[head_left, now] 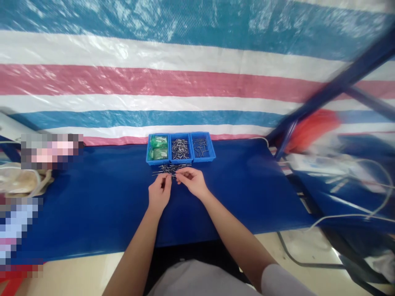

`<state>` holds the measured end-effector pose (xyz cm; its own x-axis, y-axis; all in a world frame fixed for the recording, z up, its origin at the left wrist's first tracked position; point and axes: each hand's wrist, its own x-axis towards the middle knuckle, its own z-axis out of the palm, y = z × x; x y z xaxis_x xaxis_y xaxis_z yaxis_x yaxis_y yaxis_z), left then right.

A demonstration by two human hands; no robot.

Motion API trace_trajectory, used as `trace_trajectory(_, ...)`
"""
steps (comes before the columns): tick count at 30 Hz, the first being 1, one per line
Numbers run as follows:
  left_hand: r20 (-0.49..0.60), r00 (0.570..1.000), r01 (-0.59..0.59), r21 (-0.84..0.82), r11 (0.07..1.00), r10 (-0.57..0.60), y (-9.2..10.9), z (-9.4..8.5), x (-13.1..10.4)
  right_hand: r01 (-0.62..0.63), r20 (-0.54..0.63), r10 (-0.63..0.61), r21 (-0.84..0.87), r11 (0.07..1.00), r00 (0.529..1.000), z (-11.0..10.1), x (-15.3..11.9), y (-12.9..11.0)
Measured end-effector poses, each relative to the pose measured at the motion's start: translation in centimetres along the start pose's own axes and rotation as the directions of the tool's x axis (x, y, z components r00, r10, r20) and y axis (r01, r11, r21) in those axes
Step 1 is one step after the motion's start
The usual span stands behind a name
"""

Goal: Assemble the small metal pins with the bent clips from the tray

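My left hand (159, 191) and my right hand (193, 181) meet nearly fingertip to fingertip over the blue table, both closed in a pinch. Whatever lies between their fingertips is too small to make out. Just beyond them is a loose pile of thin metal pieces (168, 168). Behind the pile stand three joined blue bins: the left bin (148, 158) holds green-and-clear packets (160, 153), the middle bin (181, 160) many metal pieces (180, 149), and the right bin (210, 150) fewer similar pieces (200, 147).
A striped plastic sheet (185, 86) hangs behind the blue table (243, 185). At the right are a blue metal frame (324, 88), a red bag (314, 127) and white cables (348, 216). A beige container (21, 181) and blurred-out patches are at the left.
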<state>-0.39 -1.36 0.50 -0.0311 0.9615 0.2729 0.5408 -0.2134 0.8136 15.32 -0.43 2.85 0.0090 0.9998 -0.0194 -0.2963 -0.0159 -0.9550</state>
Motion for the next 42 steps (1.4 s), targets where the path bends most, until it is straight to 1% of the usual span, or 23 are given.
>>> trace_trajectory(3, 0.002, 1.000, 0.002, -0.026, 1.000, -0.002, 0.13, -0.04, -0.02, -0.008, 0.001, 0.008, 0.016, 1.000, 1.000, 0.00, 0.06, -0.04)
trace_trajectory(11, -0.042, 0.999, -0.003, -0.011, 1.000, 0.003, 0.62, -0.21, -0.07, -0.019, 0.013, 0.018, 0.025, 1.000, 1.000, 0.11, -0.13, 0.05)
trace_trajectory(21, -0.026, 1.000, 0.013, -0.001, 1.000, -0.013, 0.41, -0.03, 0.10, -0.020, 0.018, 0.020, 0.007, 1.000, 1.000, -0.23, 0.13, 0.76)
trace_trajectory(33, -0.003, 1.000, 0.009, 0.005, 1.000, -0.009, 0.32, 0.04, 0.20, -0.020, -0.001, 0.020, -0.002, 1.000, 1.000, -0.14, 0.12, 0.35)
trace_trajectory(38, -0.013, 1.000, 0.023, 0.002, 1.000, -0.023, 0.54, -0.07, 0.19, -0.023, 0.007, 0.023, -0.015, 1.000, 1.000, -0.11, 0.14, 0.49)
trace_trajectory(42, -0.023, 0.999, 0.038, -0.013, 0.999, -0.038, 0.32, -0.11, 0.08, -0.026, 0.018, 0.026, -0.017, 1.000, 0.999, 0.15, 0.07, 0.54)
